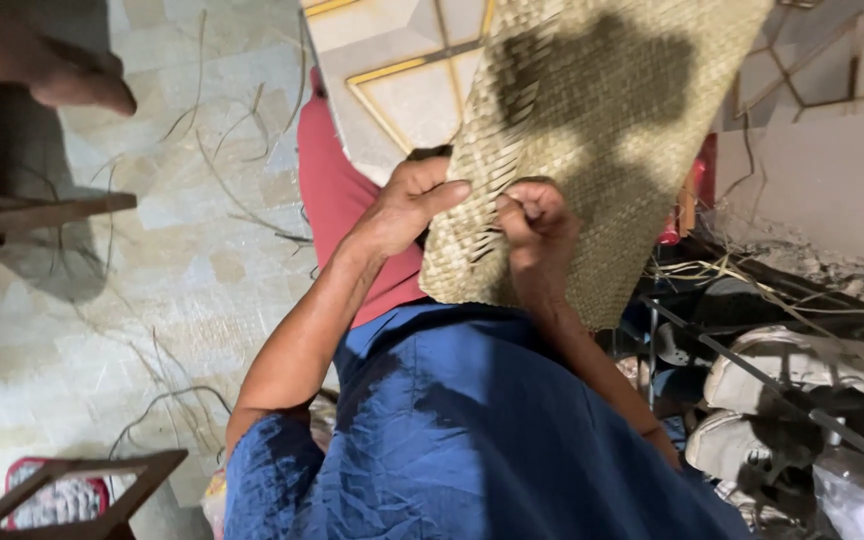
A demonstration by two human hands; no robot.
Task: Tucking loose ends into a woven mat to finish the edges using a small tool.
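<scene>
Woven mat (602,120) lower edge hangs over the lap; left hand (407,205) clasps it, right hand (537,215) pinches a strand.

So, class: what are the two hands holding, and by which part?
Both hold a woven straw mat near its lower edge: the left hand grips the weave, the right hand pinches a loose strand there.
</scene>
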